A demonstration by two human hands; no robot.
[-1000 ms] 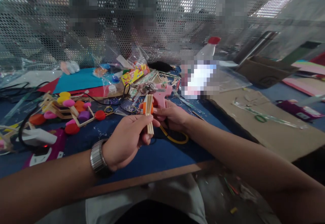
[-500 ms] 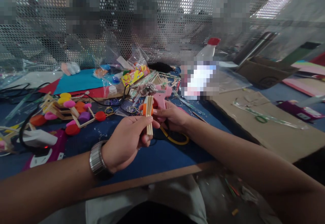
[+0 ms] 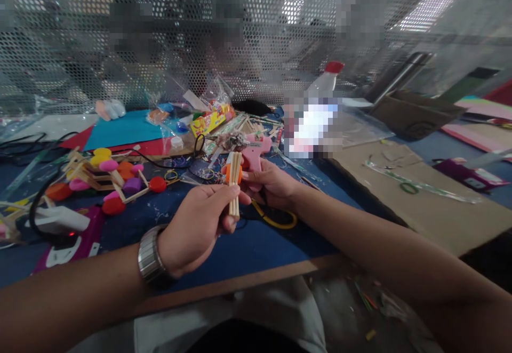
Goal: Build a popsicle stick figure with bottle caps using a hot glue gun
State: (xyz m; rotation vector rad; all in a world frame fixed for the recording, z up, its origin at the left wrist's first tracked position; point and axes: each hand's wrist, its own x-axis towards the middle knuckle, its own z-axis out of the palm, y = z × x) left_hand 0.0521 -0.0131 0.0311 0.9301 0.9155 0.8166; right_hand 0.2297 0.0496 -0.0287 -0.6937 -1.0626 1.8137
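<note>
Between the thumb and fingers of my left hand (image 3: 200, 211) stands a small bundle of wooden sticks (image 3: 234, 182), held roughly upright. An orange round piece (image 3: 229, 174) sits against the bundle's far side, partly covered by it. My right hand (image 3: 276, 185) is wrapped round the handle of a pink hot glue gun (image 3: 256, 153), close beside the sticks. The gun's tip is hard to make out behind the sticks and some crumpled silvery material (image 3: 232, 141). A yellow loop (image 3: 280, 222) lies beneath my right wrist.
Stick models with coloured discs (image 3: 132, 185) lie left, near a purple power strip (image 3: 86, 241) with a plugged-in white adapter (image 3: 60, 218). Behind are a yellow packet (image 3: 212, 121), loose sticks and a red-capped bottle (image 3: 326, 83). Cardboard (image 3: 420, 203) covers the right side.
Both hands keep their holds on the stick bundle and the glue gun, nearly in place. The view has shifted very slightly.
</note>
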